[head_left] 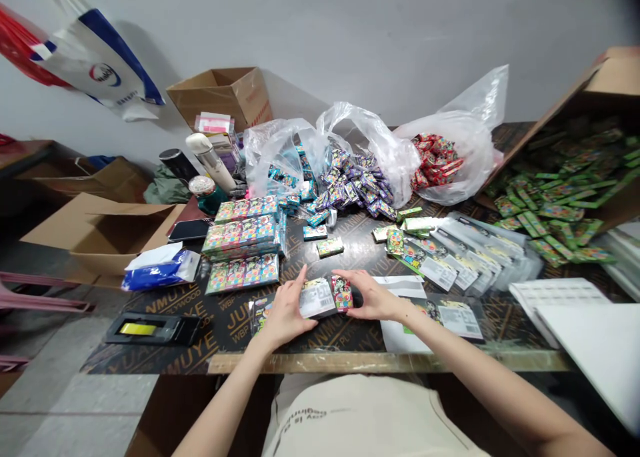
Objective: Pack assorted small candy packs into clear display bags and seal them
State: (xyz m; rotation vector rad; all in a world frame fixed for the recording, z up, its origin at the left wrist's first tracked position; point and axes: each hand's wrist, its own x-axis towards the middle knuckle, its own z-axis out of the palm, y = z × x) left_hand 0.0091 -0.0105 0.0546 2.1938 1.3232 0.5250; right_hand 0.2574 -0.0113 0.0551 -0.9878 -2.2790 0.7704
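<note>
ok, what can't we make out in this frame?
All in the head view:
White-labelled package: whether it joins the dark print further left; the left hand covers the area between.
Its label text: too small and blurred.
Red packet: part of its upper edge, behind the right hand.
Cardboard carton on the right: far side, cut off by the right edge.
</note>
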